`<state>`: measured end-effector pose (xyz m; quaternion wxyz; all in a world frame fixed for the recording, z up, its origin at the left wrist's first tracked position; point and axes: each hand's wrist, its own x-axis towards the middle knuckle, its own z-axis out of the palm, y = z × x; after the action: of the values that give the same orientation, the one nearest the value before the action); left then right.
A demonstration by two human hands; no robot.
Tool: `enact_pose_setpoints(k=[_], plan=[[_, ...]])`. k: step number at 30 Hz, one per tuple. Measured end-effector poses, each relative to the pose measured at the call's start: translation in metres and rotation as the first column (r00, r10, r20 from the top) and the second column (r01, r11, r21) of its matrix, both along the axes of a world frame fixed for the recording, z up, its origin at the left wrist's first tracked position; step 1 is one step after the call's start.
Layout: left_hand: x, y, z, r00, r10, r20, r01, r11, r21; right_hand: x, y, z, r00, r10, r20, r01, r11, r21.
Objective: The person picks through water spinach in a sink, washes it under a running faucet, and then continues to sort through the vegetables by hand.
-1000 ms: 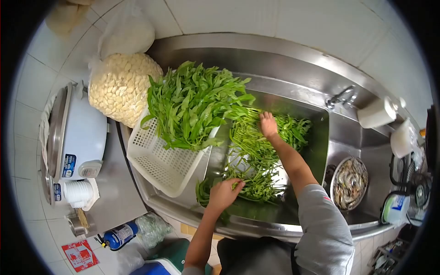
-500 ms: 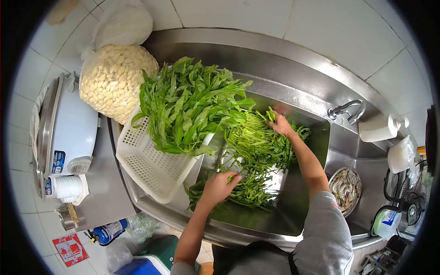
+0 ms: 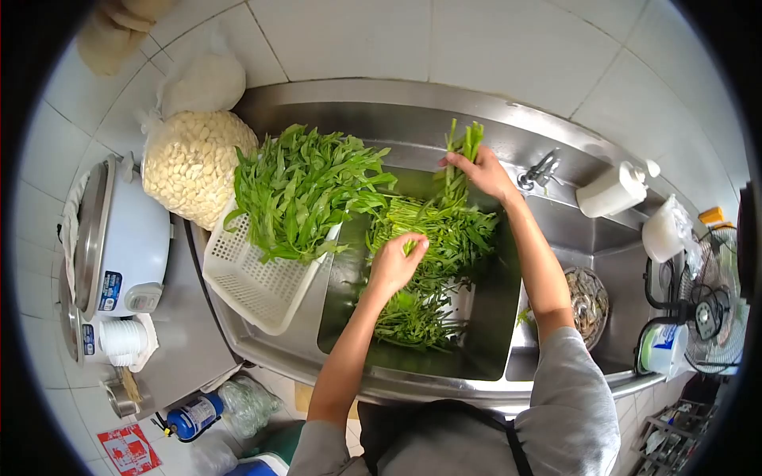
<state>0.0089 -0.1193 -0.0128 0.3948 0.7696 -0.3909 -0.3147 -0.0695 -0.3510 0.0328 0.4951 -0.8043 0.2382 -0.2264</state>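
My right hand (image 3: 486,173) grips a bunch of water spinach (image 3: 454,181) near the cut stem ends, which stick up above the fingers, while its leaves hang toward the sink. Curled over the pile, my left hand (image 3: 395,263) pinches a small green piece of stem (image 3: 410,247). Below both hands, a heap of loose water spinach (image 3: 432,274) lies in the large steel sink basin (image 3: 492,329). More leafy bunches (image 3: 309,190) rest on a white perforated basket (image 3: 254,278) left of the basin, their stems reaching toward it.
A bag of peeled garlic cloves (image 3: 194,166) stands behind the basket. At right are a faucet (image 3: 541,170), a bowl of shrimp (image 3: 587,305) in the second basin, a white bottle (image 3: 611,190) and a fan (image 3: 710,309). A rice cooker (image 3: 131,238) stands at left.
My right hand has lifted a bunch of stems up from the pile toward the back of the sink. My left hand has moved up and right over the heap. The view has shifted.
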Motion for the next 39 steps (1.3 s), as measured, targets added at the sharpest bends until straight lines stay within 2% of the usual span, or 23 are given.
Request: enact_pose_setpoints(k=[2,4,5,7,9,12,13,15,16,17,19,20,24,25,27,29,31,32,33,35,36,37,39], plan=[[-0.002,-0.017,0.023,1.000,0.019,0.000,-0.019,0.998,0.055,-0.001,0.014,0.024,0.996,-0.031,-0.088,0.035,0.998,0.052],[-0.003,-0.032,0.033,0.967,0.055,0.250,-0.057,0.998,0.000,0.000,0.024,0.023,0.998,-0.054,-0.031,0.056,0.997,0.051],[-0.003,-0.035,0.039,0.964,0.050,0.260,-0.049,0.999,-0.010,0.000,0.027,0.020,0.997,-0.071,0.016,0.070,0.996,0.055],[-0.007,-0.037,0.053,0.944,-0.047,0.326,-0.004,0.988,0.152,-0.002,0.033,0.030,0.995,-0.100,0.024,0.097,0.990,0.105],[-0.013,-0.022,0.062,0.928,-0.060,0.367,0.010,0.991,0.136,-0.010,0.037,0.038,0.978,-0.207,0.034,0.193,0.952,0.238],[-0.018,0.009,0.073,0.930,0.110,0.349,-0.161,0.979,0.122,-0.026,0.033,0.043,0.956,-0.279,0.091,0.256,0.944,0.206],[-0.019,0.013,0.063,0.928,0.099,0.358,-0.149,0.982,0.117,-0.030,0.031,0.046,0.944,-0.311,0.107,0.293,0.943,0.159],[-0.014,0.019,0.019,0.983,0.186,-0.003,-0.185,0.982,0.033,-0.036,0.032,0.048,0.936,-0.331,0.120,0.302,0.930,0.210],[-0.020,0.013,0.012,0.959,0.173,-0.222,-0.195,0.978,-0.079,-0.039,0.032,0.049,0.938,-0.322,0.131,0.291,0.933,0.210],[-0.022,0.010,0.005,0.959,0.171,-0.228,-0.192,0.979,-0.074,-0.043,0.035,0.049,0.940,-0.311,0.139,0.279,0.937,0.210],[-0.022,-0.005,0.015,0.764,0.287,-0.577,-0.386,0.921,-0.053,-0.047,0.043,0.056,0.941,-0.318,0.118,0.280,0.925,0.257],[-0.022,-0.010,0.020,0.752,0.226,-0.619,-0.355,0.931,-0.091,-0.050,0.049,0.059,0.942,-0.320,0.099,0.289,0.926,0.242],[-0.004,-0.016,0.028,0.770,0.216,-0.600,-0.351,0.929,-0.116,-0.065,0.045,0.057,0.929,-0.355,0.105,0.337,0.929,0.155],[0.004,-0.009,0.032,0.757,0.120,-0.642,-0.269,0.953,-0.139,-0.070,0.037,0.053,0.913,-0.381,0.147,0.370,0.924,0.094],[0.014,0.001,0.040,0.764,0.081,-0.640,-0.220,0.965,-0.141,-0.084,0.024,0.052,0.907,-0.407,0.107,0.388,0.907,0.162],[0.022,0.009,0.046,0.780,0.056,-0.623,-0.166,0.979,-0.120,-0.097,0.018,0.054,0.913,-0.403,0.061,0.384,0.901,0.202],[0.025,0.016,0.053,0.869,-0.058,-0.491,0.020,0.996,-0.083,-0.105,0.022,0.061,0.892,-0.441,0.101,0.414,0.885,0.211],[0.024,0.020,0.056,0.945,-0.120,-0.306,0.141,0.989,0.049,-0.110,0.023,0.065,0.908,-0.409,0.091,0.377,0.892,0.248],[0.018,0.024,0.067,0.956,-0.270,-0.111,0.288,0.936,0.203,-0.114,0.024,0.068,0.923,-0.376,0.084,0.339,0.897,0.284],[0.026,0.027,0.020,0.784,-0.586,0.207,0.519,0.800,0.300,-0.120,0.029,0.071,0.930,-0.362,0.066,0.318,0.881,0.352],[0.014,0.024,0.032,0.831,-0.492,0.260,0.367,0.836,0.408,-0.120,0.030,0.072,0.941,-0.335,0.049,0.287,0.864,0.414],[0.003,0.020,0.050,0.830,-0.491,0.265,0.365,0.837,0.408,-0.119,0.034,0.074,0.941,-0.335,0.053,0.285,0.865,0.414],[-0.017,0.007,0.076,0.935,-0.295,0.197,0.273,0.953,0.133,-0.116,0.043,0.075,0.969,-0.243,0.047,0.180,0.822,0.540]])
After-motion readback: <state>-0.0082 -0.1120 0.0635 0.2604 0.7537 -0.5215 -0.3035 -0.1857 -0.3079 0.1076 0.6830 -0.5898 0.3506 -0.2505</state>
